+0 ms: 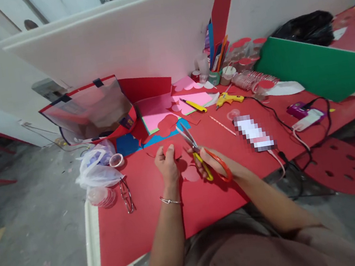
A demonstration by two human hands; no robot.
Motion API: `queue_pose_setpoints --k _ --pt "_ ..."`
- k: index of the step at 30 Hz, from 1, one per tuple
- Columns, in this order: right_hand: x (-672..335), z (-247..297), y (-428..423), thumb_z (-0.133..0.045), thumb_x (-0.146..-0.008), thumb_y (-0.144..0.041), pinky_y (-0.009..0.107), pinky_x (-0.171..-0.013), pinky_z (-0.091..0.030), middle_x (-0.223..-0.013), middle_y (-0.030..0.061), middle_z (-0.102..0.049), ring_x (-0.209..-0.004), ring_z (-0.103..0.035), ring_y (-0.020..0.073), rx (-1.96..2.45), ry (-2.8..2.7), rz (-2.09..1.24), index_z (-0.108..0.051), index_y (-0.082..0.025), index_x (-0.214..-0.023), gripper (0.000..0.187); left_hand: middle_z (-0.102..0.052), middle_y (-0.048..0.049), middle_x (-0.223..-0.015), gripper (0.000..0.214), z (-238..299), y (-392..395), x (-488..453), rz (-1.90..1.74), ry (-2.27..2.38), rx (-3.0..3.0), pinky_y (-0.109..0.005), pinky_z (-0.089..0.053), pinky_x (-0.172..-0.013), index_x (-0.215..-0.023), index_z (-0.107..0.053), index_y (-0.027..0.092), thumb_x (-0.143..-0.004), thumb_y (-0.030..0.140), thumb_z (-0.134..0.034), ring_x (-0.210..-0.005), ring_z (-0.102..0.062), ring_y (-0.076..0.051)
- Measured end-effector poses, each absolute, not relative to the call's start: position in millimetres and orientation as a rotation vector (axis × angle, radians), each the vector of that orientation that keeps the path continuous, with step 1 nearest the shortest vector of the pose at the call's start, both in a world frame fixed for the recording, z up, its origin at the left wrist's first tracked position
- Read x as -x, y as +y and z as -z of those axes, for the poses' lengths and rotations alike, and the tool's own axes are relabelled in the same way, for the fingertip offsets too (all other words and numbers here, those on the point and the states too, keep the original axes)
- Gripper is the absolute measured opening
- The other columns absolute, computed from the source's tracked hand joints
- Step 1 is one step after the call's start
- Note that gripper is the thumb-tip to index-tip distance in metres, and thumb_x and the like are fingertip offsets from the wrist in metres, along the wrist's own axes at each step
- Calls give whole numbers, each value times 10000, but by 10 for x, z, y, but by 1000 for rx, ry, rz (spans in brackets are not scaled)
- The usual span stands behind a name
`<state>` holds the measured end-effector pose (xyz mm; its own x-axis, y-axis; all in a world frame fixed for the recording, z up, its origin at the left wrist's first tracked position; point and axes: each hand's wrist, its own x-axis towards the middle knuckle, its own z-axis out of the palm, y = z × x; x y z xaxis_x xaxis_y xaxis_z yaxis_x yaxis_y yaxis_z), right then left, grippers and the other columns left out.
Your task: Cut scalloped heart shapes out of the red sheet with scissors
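Note:
My right hand [217, 162] grips a pair of scissors [205, 157] with one yellow and one orange handle. Their blades point up and away from me, slightly apart. To their left, my left hand [167, 163] has its thumb and fingers drawn together. Whatever it may pinch blends into the red tabletop, so I cannot make it out. Round paper cut-outs [190, 173] lie on the table between and below my hands. Just beyond them are red scalloped paper [167, 125], pink sheets [154, 110] and a blue sheet [128, 145].
A yellow cutter knife [195, 105], a yellow glue gun [228, 98] and a phone [253, 132] lie to the right, with cables beyond. At left are a plastic bag [99, 169], eyeglasses [126, 196] and stacked clear lids [101, 197]. A white panel [117, 44] stands behind.

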<state>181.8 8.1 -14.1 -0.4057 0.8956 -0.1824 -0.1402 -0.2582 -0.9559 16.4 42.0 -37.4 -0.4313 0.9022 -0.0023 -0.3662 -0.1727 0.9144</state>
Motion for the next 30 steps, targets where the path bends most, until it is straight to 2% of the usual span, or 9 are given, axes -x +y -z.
queue_pose_setpoints --k 5,11,23,30 --pt "-1873 -4 -190 -511 -988 -774 235 -458 -497 -772 -12 -540 -554 -541 125 925 -1406 -1760 -623 -206 -1307 661 -568 50 -617 317 252 339 -198 -1682 1058 -714 -235 -489 -491 -732 -569 218 -771 426 -804 -491 -569 -108" --pt "-1839 17 -201 -474 -1021 -740 257 -473 -502 -792 8 -553 -561 -539 138 924 -1446 -1709 -612 -222 -1334 621 -529 55 -550 291 169 324 -164 -1654 1023 -707 -245 -454 -434 -682 -551 230 -751 382 -789 -442 -527 -114" --pt "-1840 4 -266 -494 -994 -768 275 -480 -462 -731 -7 -545 -533 -526 145 1003 -1477 -1653 -641 -230 -1302 637 -524 47 -592 304 203 336 -93 -1643 1028 -726 -240 -452 -449 -664 -562 214 -693 373 -820 -479 -503 -103" --pt "-1844 65 -265 -542 -956 -790 280 -491 -444 -695 -12 -533 -530 -519 154 1029 -1486 -1620 -648 -228 -1299 667 -512 43 -589 320 235 352 -76 -1641 1015 -770 -242 -459 -469 -647 -565 213 -716 391 -821 -488 -498 -106"
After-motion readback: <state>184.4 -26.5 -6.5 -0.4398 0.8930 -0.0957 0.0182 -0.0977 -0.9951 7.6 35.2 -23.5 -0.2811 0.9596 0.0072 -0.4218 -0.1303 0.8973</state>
